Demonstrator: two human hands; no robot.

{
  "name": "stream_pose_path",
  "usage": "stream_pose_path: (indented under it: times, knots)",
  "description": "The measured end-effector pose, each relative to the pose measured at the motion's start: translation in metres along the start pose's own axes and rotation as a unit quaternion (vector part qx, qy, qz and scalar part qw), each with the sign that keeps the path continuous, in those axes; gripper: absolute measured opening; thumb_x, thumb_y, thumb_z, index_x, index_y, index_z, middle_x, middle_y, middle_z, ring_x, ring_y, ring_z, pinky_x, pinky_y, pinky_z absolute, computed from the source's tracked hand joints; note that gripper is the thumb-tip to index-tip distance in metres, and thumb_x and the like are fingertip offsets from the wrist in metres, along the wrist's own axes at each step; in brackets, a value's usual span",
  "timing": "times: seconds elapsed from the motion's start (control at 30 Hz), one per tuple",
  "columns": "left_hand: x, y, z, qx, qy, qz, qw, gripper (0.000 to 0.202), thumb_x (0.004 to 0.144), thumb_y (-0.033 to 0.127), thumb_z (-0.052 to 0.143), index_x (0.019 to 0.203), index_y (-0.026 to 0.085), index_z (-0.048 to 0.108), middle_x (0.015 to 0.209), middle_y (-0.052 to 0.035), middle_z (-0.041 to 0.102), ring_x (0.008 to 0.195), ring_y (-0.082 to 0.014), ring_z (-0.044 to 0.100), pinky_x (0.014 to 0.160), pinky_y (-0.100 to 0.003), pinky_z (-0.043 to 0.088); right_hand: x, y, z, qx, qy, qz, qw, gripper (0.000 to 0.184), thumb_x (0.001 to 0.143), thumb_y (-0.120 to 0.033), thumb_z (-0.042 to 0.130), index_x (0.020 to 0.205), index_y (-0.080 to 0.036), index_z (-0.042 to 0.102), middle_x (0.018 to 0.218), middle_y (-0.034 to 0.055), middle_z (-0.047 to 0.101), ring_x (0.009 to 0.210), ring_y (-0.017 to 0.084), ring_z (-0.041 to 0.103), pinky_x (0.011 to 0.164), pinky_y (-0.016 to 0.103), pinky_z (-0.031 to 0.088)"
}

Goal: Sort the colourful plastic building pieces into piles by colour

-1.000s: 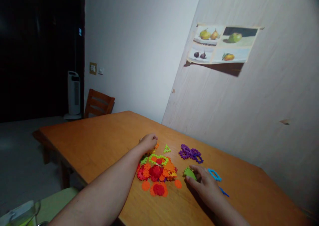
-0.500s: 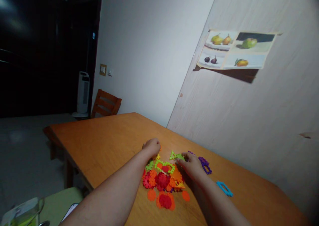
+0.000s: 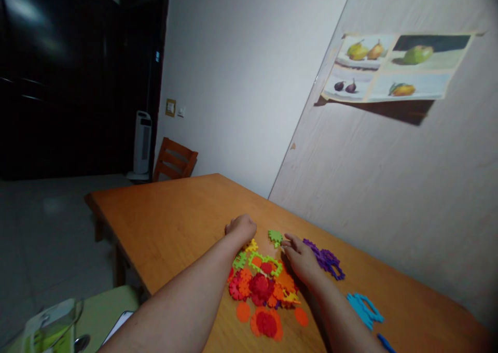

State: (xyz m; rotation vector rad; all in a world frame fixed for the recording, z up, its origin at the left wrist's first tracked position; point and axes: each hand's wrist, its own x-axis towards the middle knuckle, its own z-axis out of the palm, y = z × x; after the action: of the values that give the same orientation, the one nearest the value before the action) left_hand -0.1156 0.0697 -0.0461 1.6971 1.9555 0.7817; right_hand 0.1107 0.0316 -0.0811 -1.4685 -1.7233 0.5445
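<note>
One green piece (image 3: 275, 237) lies beyond far edge of mixed pile (image 3: 262, 288), just left of right hand (image 3: 300, 255): fingers parted, seemingly empty. Left hand (image 3: 241, 229) curled, grip hidden. Right hand, dragged low, could scatter pile or purple cluster (image 3: 329, 260).

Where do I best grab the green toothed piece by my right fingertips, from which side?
Probably pinch opposite toothed edges of the green piece, coming from the right: it looks thin and flat, so its rim offers the best purchase. Your right hand is on that side, while the colourful pile lies nearer you.
</note>
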Motion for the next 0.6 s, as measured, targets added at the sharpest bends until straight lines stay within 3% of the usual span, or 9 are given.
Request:
stream_pose_path:
  times: [0.07,0.17,0.27,0.37,0.47,0.6]
  knots:
    - [0.000,0.000,0.000,0.000,-0.009,-0.006,1.000,0.021,0.084,0.039,0.055,0.089,0.025,0.070,0.099,-0.0074,0.077,0.088,-0.0253,0.069,0.075,-0.034,0.045,-0.002,-0.006,0.000,0.029,-0.007,0.007,1.000,0.053,0.084,-0.042,0.053,0.129,-0.016,0.060,0.103,0.0102,0.074,0.086,0.020,0.070,0.072,0.029,0.053]
    - [-0.001,0.001,-0.002,0.012,-0.016,-0.013,1.000,0.022,0.085,0.040,0.055,0.090,0.024,0.070,0.097,-0.0069,0.077,0.086,-0.0241,0.070,0.073,-0.032,0.045,-0.009,-0.017,-0.006,0.033,-0.030,0.028,0.999,0.041,0.085,-0.046,0.053,0.112,-0.016,0.064,0.082,0.0061,0.071,0.071,0.019,0.066,0.060,0.027,0.048]
    - [-0.006,0.003,-0.006,0.025,-0.009,-0.017,0.999,0.022,0.086,0.039,0.054,0.088,0.023,0.070,0.097,-0.0068,0.078,0.087,-0.0238,0.071,0.072,-0.032,0.046,-0.018,-0.029,-0.017,0.011,-0.115,0.019,0.993,0.032,0.084,-0.049,0.059,0.086,-0.017,0.063,0.070,0.0027,0.064,0.063,0.015,0.058,0.054,0.025,0.039]
    - [-0.010,0.005,-0.009,0.033,-0.009,-0.017,0.999,0.022,0.084,0.040,0.055,0.086,0.024,0.070,0.096,-0.0073,0.078,0.089,-0.0249,0.071,0.074,-0.032,0.046,-0.024,-0.040,-0.025,-0.052,-0.190,0.023,0.980,0.034,0.078,-0.051,0.070,0.083,-0.018,0.063,0.068,0.0000,0.061,0.061,0.013,0.051,0.051,0.023,0.032]
    - [-0.013,0.006,-0.011,0.033,-0.008,-0.021,0.999,0.022,0.082,0.041,0.058,0.084,0.024,0.070,0.095,-0.0079,0.078,0.089,-0.0259,0.071,0.074,-0.033,0.047,-0.025,-0.045,-0.024,-0.091,-0.198,0.020,0.976,0.029,0.072,-0.043,0.076,0.082,-0.018,0.063,0.068,-0.0022,0.058,0.061,0.011,0.048,0.051,0.022,0.028]
    - [-0.013,0.006,-0.011,0.021,-0.004,-0.025,0.999,0.023,0.080,0.045,0.060,0.081,0.023,0.070,0.087,-0.0081,0.077,0.086,-0.0258,0.071,0.073,-0.032,0.046,-0.024,-0.045,-0.015,-0.041,-0.195,0.028,0.979,0.024,0.070,-0.035,0.074,0.077,-0.019,0.058,0.062,-0.0049,0.052,0.055,0.009,0.041,0.049,0.022,0.025]
